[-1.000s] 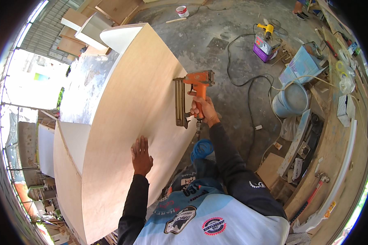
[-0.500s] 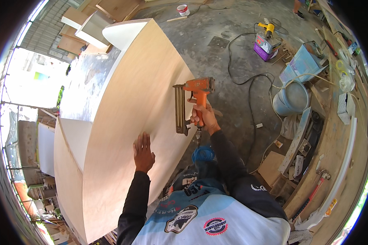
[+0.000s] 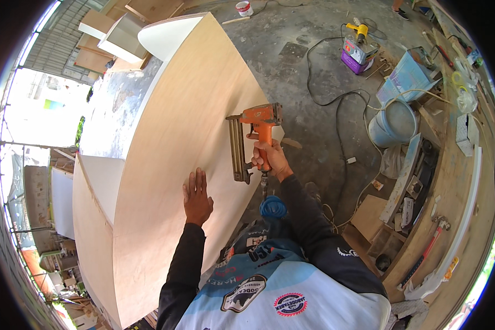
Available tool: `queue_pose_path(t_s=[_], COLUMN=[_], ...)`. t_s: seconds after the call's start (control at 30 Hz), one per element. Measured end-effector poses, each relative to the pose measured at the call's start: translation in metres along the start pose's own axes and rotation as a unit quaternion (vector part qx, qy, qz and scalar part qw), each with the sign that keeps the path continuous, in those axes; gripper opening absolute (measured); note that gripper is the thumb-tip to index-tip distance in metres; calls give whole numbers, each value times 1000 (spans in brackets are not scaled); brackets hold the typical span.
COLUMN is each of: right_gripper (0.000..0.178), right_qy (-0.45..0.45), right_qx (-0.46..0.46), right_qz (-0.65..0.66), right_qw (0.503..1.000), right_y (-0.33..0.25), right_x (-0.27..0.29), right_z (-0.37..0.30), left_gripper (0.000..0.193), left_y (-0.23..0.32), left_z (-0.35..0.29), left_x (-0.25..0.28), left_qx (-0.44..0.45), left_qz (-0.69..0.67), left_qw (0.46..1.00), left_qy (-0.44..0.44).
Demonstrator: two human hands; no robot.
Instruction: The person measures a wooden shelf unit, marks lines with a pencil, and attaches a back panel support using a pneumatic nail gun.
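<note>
A curved plywood panel [image 3: 165,143] with pale wood grain stands in front of me, its rounded white end at the far side. Against its face lies my left hand [image 3: 198,197], flat with the fingers stretched out. My right hand [image 3: 271,158] grips the handle of an orange nail gun [image 3: 263,116]. The gun's long brown magazine stands upright at the panel's right part; whether its nose touches the wood I cannot tell. Below the handle a fitting leads down to a coiled blue air hose [image 3: 273,207] near my body.
On the right stand a blue bucket [image 3: 393,127] and a purple-and-grey tin [image 3: 358,55] with a yellow power tool [image 3: 361,31] on it. A black cord [image 3: 309,71] runs over the concrete floor. A hammer [image 3: 430,246] rests on the wooden bench [image 3: 461,220] at the right edge.
The nail gun in my right hand has shifted slightly left. My left hand has slid a little up and to the right on the panel. The view has tilted slightly.
</note>
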State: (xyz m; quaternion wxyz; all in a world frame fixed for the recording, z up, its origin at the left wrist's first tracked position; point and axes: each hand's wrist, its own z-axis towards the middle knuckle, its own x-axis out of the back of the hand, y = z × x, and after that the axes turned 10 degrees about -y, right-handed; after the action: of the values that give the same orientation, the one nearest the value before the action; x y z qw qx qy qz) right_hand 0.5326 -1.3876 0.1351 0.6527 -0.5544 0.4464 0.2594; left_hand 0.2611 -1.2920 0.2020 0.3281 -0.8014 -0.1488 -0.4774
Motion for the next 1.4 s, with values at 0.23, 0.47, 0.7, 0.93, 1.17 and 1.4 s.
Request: queue_pose_path(t_s=[0.23, 0.47, 0.7, 0.93, 1.17, 1.4], right_gripper=[40, 40, 38, 39, 38, 38], right_qy=[6, 0, 1, 0, 3, 9], right_qx=[-4, 2, 0, -5, 4, 3], right_qz=[-4, -14, -8, 4, -10, -18], right_qw=[1000, 1000, 1000, 1000, 1000, 1000], right_y=[-2, -1, -1, 4, 6, 7], right_x=[-2, -3, -4, -9, -8, -8], right_z=[-1, -1, -1, -6, -5, -5], left_gripper=[97, 97, 97, 98, 92, 94], left_y=[-2, -3, -4, -4, -2, -1], left_z=[1, 0, -1, -1, -2, -1], left_x=[-8, -12, -11, -7, -1, 1], left_qx=[-9, -8, -12, -19, -6, -18], left_qz=[-12, 4, -17, -42, 6, -15], left_qw=[1000, 1000, 1000, 999, 1000, 1000], left_qy=[-7, 0, -12, -5, 7, -3])
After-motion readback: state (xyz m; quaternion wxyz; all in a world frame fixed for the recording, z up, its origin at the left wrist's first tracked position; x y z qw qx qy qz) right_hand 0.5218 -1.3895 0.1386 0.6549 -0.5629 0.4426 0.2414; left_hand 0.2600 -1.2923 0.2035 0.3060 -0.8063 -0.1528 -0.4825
